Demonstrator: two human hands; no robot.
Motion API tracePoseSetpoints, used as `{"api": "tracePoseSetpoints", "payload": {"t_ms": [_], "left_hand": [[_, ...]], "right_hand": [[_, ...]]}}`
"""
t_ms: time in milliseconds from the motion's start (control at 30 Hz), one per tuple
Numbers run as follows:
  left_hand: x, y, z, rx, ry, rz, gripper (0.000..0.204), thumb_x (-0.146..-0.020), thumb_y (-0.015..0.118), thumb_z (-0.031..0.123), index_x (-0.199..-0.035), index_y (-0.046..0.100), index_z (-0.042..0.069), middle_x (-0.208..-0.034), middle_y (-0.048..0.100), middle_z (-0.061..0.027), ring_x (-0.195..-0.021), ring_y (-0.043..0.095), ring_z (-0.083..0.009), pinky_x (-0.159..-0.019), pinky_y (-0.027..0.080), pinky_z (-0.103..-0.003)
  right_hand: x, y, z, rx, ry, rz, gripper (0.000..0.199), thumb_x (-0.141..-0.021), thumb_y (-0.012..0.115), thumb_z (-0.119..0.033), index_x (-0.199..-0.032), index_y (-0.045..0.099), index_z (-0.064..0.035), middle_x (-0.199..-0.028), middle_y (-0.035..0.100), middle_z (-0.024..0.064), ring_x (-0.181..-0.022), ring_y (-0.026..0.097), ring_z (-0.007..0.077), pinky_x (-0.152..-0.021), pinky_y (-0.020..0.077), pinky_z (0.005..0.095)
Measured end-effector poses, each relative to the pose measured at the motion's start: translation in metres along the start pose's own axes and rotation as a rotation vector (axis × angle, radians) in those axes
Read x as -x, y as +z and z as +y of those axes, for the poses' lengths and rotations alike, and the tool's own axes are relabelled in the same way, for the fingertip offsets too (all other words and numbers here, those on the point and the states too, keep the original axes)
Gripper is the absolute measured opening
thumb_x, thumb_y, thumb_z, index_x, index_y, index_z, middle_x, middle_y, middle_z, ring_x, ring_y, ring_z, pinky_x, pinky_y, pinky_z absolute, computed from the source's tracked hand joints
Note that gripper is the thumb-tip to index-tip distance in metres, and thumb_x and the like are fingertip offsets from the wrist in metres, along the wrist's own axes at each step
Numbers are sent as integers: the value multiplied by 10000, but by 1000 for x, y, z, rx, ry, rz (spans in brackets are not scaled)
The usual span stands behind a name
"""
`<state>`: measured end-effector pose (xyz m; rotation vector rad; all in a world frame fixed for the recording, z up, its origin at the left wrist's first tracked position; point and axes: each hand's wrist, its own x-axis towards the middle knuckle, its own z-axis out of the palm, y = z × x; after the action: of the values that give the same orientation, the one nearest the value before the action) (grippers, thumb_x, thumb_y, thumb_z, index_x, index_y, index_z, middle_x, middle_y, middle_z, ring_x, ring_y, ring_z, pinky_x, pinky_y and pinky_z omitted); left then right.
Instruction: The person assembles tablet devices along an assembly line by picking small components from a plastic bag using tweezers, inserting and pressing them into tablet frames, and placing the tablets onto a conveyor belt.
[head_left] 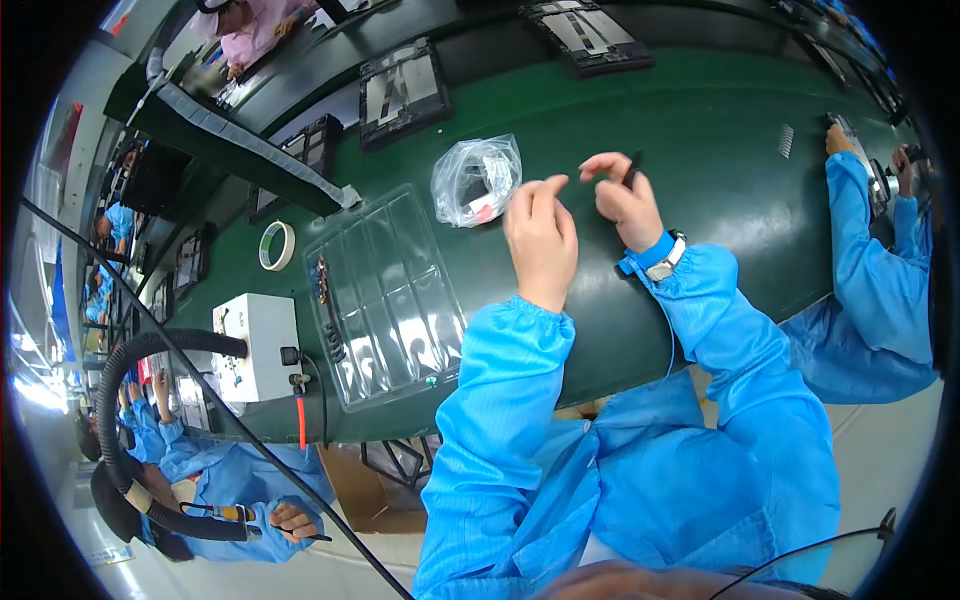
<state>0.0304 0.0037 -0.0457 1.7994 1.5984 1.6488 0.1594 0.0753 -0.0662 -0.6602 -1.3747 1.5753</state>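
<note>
My left hand is raised over the green bench top, its fingers stretched toward my other hand and slightly bent. I see nothing in it, though the finger undersides are hidden. Facing it across a small gap, my right hand has curled fingers with a slim black pen-like tool held among them. A blue wrist strap with a thin cord and a watch circle my right wrist. Just left of my left fingertips lies a clear plastic bag with something dark and a reddish piece inside.
A clear compartment tray with small parts along its left side lies on the bench. Nearby are a tape roll, a white box with a black hose and a spring. Device panels line the back; a co-worker's sleeve is at right.
</note>
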Motion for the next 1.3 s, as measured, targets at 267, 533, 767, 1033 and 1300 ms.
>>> {"api": "tracePoseSetpoints", "payload": {"t_ms": [267, 533, 767, 1033, 1300], "left_hand": [[14, -10, -7, -920, -229, 5, 596, -735, 629, 305, -1215, 439, 7, -1368, 253, -251, -1312, 166, -377, -946, 147, -675], [17, -12, -18, -884, -295, -58, 469, -760, 611, 331, -1192, 500, 186, -1306, 272, -358, -1292, 173, -436, -956, 142, -662], [18, -7, -24, -913, -316, -52, 588, -754, 614, 347, -1234, 416, 72, -1272, 331, -347, -1287, 212, -410, -957, 165, -647], [18, -9, -23, -915, -326, -62, 629, -744, 620, 361, -1196, 409, -22, -1271, 343, -337, -1286, 228, -389, -955, 171, -645], [17, -9, -26, -916, -317, -43, 619, -740, 622, 359, -1182, 417, -23, -1271, 340, -340, -1281, 238, -390, -947, 178, -650]], "right_hand": [[-23, 36, -20, 233, -45, 33, 344, -949, 366, -309, -868, 585, -56, -684, 547, 1, -547, 430, 50, -505, 350, 189], [-66, 74, 10, 327, -95, -328, 210, -834, 576, -73, -1037, 590, -18, -882, 610, 42, -789, 548, 98, -711, 455, 227], [-75, 62, 31, 315, 17, -226, 195, -815, 599, -54, -1003, 602, -4, -958, 617, 55, -856, 576, 127, -773, 471, 252], [-74, 67, 32, 473, -68, -176, 175, -801, 611, -55, -965, 619, 5, -883, 630, 51, -795, 585, 110, -722, 478, 238], [-76, 70, 31, 521, -48, -149, 186, -790, 619, -63, -966, 633, -6, -847, 642, 55, -778, 593, 109, -695, 487, 236]]}}
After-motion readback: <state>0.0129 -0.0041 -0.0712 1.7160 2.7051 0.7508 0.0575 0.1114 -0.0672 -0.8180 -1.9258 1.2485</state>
